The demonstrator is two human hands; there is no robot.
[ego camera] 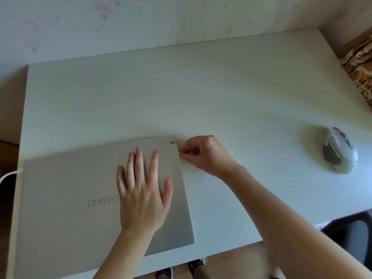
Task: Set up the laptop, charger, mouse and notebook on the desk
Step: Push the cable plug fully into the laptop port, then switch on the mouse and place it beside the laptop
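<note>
Closed laptop (104, 200) near tabletop's (221, 93) front left corner, pinned under flat, released left hand (141, 190). Right hand (203, 155) pinching small plug (182, 152) at right edge. Could jam if skewed. Mouse (340, 151) far right.

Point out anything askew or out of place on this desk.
The closed laptop lies skewed to the desk edge, its near corner overhanging the front. The mouse sits tilted, far right. Nothing is spilled or damaged.

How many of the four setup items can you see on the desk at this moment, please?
2. The closed laptop lies at the near left under the left hand; the mouse sits far right. A white cable shows at the left edge; no notebook visible.
</note>
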